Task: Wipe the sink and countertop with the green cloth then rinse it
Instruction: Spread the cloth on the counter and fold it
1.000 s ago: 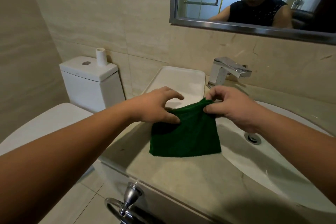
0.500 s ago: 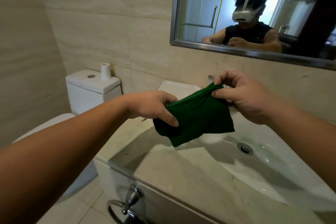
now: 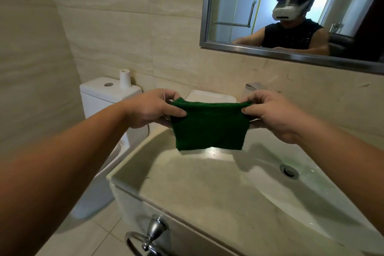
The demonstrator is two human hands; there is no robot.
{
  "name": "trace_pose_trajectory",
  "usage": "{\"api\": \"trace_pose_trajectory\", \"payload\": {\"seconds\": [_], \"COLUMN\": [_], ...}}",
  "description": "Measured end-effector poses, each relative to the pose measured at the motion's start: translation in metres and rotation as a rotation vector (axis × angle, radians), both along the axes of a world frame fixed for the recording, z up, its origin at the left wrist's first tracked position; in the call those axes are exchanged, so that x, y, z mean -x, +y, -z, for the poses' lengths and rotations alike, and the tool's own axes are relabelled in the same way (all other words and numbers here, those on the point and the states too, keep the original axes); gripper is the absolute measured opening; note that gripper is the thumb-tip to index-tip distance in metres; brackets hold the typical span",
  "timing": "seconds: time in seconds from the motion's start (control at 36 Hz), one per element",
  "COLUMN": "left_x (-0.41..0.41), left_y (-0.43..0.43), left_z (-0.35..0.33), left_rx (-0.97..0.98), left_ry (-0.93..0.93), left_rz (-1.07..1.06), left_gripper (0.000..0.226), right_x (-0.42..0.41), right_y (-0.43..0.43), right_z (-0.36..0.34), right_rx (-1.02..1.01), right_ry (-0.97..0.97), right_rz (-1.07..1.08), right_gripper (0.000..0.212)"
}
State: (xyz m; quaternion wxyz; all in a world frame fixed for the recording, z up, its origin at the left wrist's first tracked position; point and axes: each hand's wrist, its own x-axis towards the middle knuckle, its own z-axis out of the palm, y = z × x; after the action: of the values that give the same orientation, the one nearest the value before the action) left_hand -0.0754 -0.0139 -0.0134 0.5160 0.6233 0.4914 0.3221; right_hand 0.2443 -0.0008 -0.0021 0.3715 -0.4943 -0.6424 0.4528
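A dark green cloth (image 3: 209,125) hangs spread out in the air above the left part of the countertop (image 3: 187,189). My left hand (image 3: 151,108) pinches its upper left corner and my right hand (image 3: 270,113) pinches its upper right corner. The cloth's lower edge hangs free, clear of the stone. The white sink basin (image 3: 307,203) with its metal drain (image 3: 289,170) lies lower right. The chrome faucet (image 3: 254,85) is mostly hidden behind my right hand.
A white tray (image 3: 209,96) sits on the counter behind the cloth. A toilet tank (image 3: 104,97) with a paper roll (image 3: 124,78) stands at left. A chrome towel ring (image 3: 149,237) juts from the counter front. A mirror (image 3: 291,12) hangs on the wall.
Both hands lifted the cloth off the countertop and pulled its top corners apart, so it now hangs stretched flat in the air. The view has tilted upward.
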Motion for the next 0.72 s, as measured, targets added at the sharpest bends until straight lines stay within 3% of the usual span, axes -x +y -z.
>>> {"api": "trace_pose_trajectory", "payload": {"seconds": [0.31,0.47,0.61,0.72], "left_x": [-0.003,0.007,0.009,-0.003], "left_y": [0.091,0.109,0.116,0.132], "left_z": [-0.002,0.008,0.011,0.027], "left_rx": [-0.233,-0.126,-0.004,0.008], "left_ry": [-0.028,-0.066,-0.072,0.015], "left_rz": [-0.313,-0.236,-0.11,-0.19], "left_gripper": [0.022,0.013,0.023,0.016], "right_x": [0.026,0.027,0.019,0.021], "right_y": [0.095,0.109,0.113,0.127], "right_z": [0.003,0.005,0.009,0.023], "right_rx": [-0.052,0.047,0.132,0.127], "right_ry": [-0.022,-0.041,0.041,-0.041], "right_rz": [0.095,0.076,0.016,0.074], "right_gripper": [0.025,0.018,0.024,0.023]}}
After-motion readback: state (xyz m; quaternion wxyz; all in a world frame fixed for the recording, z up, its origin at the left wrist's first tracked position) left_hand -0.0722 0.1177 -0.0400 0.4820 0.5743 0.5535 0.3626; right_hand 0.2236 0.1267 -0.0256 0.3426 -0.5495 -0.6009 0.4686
